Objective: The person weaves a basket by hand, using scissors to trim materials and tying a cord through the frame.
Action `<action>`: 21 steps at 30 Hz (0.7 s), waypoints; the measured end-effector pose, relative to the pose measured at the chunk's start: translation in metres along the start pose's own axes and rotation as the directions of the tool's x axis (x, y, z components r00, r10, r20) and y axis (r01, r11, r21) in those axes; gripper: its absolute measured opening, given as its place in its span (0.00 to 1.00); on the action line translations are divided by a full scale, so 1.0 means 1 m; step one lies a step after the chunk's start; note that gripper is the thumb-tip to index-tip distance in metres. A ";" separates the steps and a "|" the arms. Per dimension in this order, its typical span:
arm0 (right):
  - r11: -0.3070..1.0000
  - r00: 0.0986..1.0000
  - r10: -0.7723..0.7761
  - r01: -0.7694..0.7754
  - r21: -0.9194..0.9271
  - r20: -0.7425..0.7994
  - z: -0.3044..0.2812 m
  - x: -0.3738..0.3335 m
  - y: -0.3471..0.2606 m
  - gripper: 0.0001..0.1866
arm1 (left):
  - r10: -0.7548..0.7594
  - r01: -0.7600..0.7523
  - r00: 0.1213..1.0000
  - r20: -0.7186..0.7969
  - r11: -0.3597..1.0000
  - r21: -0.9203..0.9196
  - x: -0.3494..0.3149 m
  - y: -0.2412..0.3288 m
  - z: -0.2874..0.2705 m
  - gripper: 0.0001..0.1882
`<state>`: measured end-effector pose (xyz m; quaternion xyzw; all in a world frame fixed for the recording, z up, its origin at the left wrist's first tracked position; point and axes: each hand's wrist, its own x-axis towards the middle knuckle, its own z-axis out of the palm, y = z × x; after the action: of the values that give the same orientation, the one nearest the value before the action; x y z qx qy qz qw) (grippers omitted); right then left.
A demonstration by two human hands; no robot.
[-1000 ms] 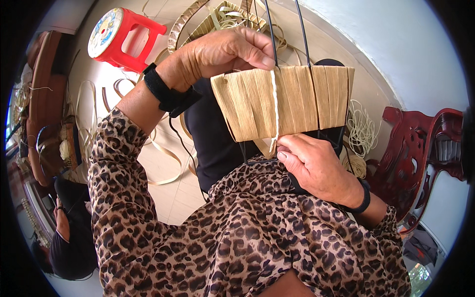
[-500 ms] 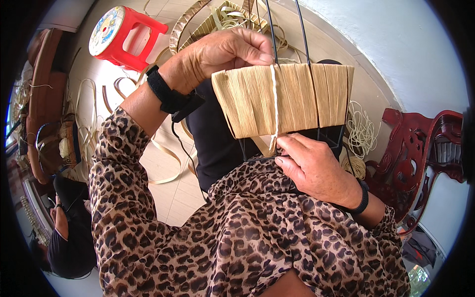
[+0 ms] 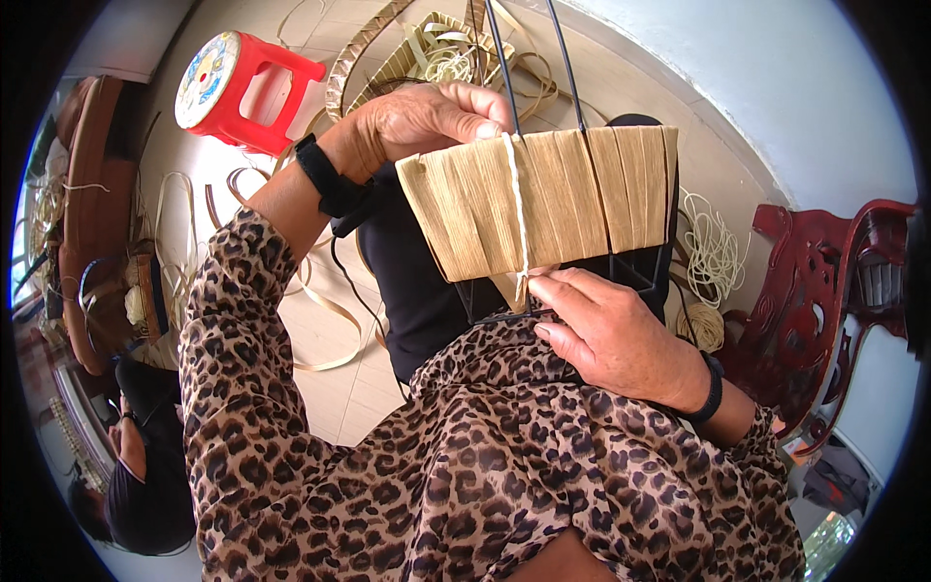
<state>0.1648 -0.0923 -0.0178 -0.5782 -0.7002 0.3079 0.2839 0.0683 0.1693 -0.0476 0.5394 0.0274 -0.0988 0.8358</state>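
Observation:
A black wire frame [image 3: 562, 60] rests on my lap, one side wrapped in tan, flat paper-like strip that makes a pleated panel [image 3: 465, 209]. Down the face of the panel runs a white twisted cord [image 3: 519, 209]. My left hand [image 3: 436, 118] is closed at the panel's upper edge, thumb and fingers pinching by the cord's top end. Below the lower edge, my right hand [image 3: 621, 335] pinches the cord's lower end between thumb and fingers. Part of a tan strip shows behind the cord there, and the fingertips hide where it goes.
A red stool [image 3: 254, 92] stands at the far left. Beyond my left hand lies a basket [image 3: 412, 53] with loose strips. Curled strips [image 3: 335, 335] lie on the floor, a cord heap [image 3: 713, 247] at right. A carved red chair [image 3: 805, 320] stands right; another person [image 3: 145, 466] sits left.
The panel and frame have shifted slightly left in the view and tilted a little, my left hand with them. Both hands keep their places at the cord's two ends.

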 end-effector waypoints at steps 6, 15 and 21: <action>0.997 0.998 -0.066 0.065 -0.044 -0.021 -0.003 0.001 0.000 0.22 | -0.013 0.004 0.998 0.063 0.991 0.136 -0.005 0.002 -0.009 0.11; 0.989 0.999 0.033 -0.035 -0.146 -0.016 0.002 0.001 -0.001 0.17 | -0.112 0.080 0.991 0.078 0.938 0.336 0.001 0.001 0.001 0.15; 0.968 0.992 0.123 -0.121 -0.219 -0.005 0.007 0.003 -0.003 0.16 | -0.284 0.242 0.959 0.000 0.819 0.520 0.008 -0.013 -0.012 0.29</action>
<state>0.1568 -0.0908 -0.0196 -0.6466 -0.6942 0.2484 0.1958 0.0743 0.1742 -0.0652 0.7299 0.0418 -0.2377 0.6396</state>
